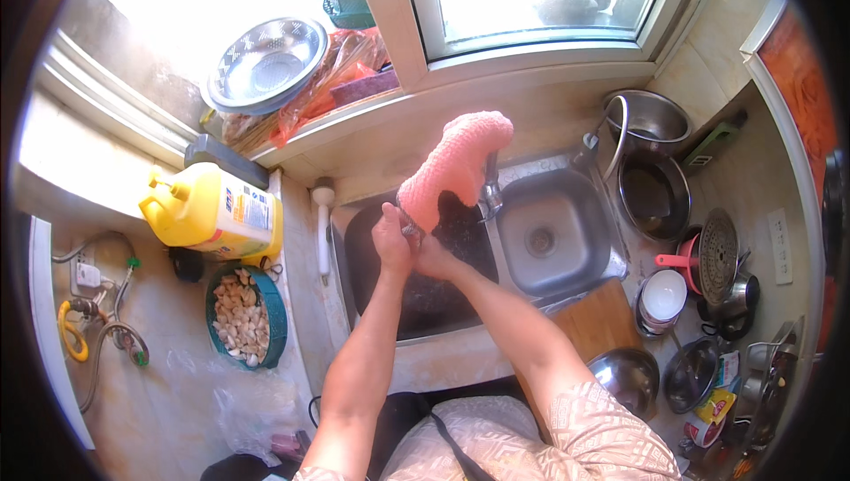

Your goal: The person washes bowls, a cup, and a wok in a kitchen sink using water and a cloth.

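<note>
A pink textured cloth hangs in the air over the dark left basin of the sink, its far end draped by the faucet. At its near end, my left hand grips a gathered edge with the thumb up. Close beside it, my right hand is closed on the same end of the cloth. The two hands touch or nearly touch, and the fingers are partly hidden. Right of the faucet lies the smaller steel basin with a drain.
On the left stand a yellow jug and a green basket of garlic cloves. A wooden cutting board, a white bowl, steel pots and a metal bowl crowd the right. A steel colander sits on the windowsill.
</note>
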A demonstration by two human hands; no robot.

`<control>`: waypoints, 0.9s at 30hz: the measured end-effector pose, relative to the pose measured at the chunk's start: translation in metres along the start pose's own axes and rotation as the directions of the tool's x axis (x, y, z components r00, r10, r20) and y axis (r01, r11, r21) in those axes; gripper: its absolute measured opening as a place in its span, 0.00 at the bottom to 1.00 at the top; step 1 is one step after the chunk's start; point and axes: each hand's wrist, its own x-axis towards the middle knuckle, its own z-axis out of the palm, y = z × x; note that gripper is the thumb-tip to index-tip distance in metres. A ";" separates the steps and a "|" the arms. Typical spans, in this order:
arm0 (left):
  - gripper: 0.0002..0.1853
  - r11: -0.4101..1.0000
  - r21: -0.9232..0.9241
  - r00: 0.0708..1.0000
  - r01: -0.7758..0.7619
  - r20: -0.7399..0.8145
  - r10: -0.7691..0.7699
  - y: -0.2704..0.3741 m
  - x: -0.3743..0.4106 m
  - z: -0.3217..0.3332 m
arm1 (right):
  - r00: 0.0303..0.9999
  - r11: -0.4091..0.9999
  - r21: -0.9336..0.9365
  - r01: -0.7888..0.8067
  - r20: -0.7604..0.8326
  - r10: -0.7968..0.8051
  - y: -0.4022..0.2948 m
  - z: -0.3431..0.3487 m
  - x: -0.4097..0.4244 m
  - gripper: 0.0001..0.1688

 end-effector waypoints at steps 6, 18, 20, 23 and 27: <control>0.12 0.796 0.543 0.947 -0.266 0.303 0.109 -0.015 -0.007 -0.041 | 0.994 0.982 -0.151 -0.111 -0.003 0.112 -0.035 -0.005 -0.005 0.07; 0.14 0.964 0.067 0.963 0.257 -0.095 -0.251 0.015 -0.014 -0.015 | 0.994 0.996 -0.071 -0.061 0.082 0.067 -0.029 -0.018 0.004 0.10; 0.16 0.942 0.334 0.994 0.025 0.094 -0.060 0.003 -0.020 -0.025 | 1.000 0.999 -0.017 -0.028 0.014 0.028 -0.031 -0.010 -0.002 0.07; 0.19 0.837 0.529 0.984 -0.139 0.169 0.056 -0.016 -0.020 -0.040 | 0.999 0.997 -0.083 -0.002 -0.040 -0.001 -0.025 -0.002 -0.003 0.05; 0.19 0.772 0.615 0.985 -0.162 0.147 0.090 0.022 -0.053 -0.064 | 0.906 0.902 0.177 -0.395 -0.089 0.414 -0.058 -0.027 -0.014 0.17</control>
